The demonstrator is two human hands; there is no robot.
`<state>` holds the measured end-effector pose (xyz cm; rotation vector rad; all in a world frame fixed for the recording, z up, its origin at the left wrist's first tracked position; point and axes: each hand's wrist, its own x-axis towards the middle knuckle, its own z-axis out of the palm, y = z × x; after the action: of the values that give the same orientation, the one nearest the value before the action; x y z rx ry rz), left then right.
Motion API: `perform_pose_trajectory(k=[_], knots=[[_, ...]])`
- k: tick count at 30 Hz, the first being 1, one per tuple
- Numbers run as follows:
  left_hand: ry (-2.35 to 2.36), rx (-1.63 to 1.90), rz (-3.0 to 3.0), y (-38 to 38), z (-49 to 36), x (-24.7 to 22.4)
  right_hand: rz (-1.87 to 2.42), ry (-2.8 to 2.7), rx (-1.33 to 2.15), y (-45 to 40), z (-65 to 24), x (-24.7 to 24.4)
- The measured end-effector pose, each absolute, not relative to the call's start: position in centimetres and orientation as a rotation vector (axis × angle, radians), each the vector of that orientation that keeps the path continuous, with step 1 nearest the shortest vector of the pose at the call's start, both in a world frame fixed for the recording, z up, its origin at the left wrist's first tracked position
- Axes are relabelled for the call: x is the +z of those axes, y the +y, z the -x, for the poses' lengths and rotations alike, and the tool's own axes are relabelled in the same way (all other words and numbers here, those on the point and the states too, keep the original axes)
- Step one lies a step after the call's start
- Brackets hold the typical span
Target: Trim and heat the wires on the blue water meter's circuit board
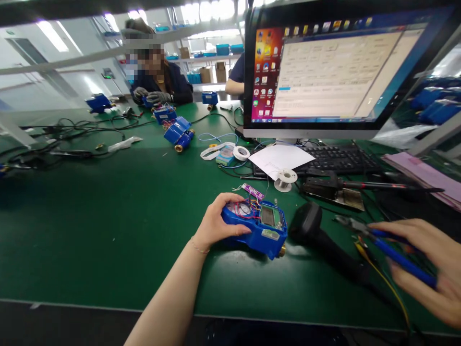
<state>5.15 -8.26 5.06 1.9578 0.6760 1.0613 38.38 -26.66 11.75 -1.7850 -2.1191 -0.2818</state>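
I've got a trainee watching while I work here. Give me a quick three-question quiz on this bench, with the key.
1. True or false: the right hand holds the pliers.
2. Which item lies between the pliers and the device with the small display?
a) wire spool
b) black handheld scanner
c) white tape roll
3. Fill in the colour: the left hand grips the device by its ____ casing.

Key: 1 true; 2 b; 3 blue.

Green-topped table [90, 230]; pale wall [84, 77] behind, left; shelves [201, 58] with boxes; bright lights overhead.
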Motion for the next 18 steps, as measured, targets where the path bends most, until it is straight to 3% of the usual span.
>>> perform_pose_trajectory(k=[6,18], knots=[[0.803,1.075,-1.998,-8.9,-5.3,5.2,1.614,-2.243,-0.391,-25.6,-32.1,11.8],[0.85,1.089,-2.024,-9.1,-5.4,5.4,1.625,-2.252,-0.474,-23.7,-31.0,10.7]])
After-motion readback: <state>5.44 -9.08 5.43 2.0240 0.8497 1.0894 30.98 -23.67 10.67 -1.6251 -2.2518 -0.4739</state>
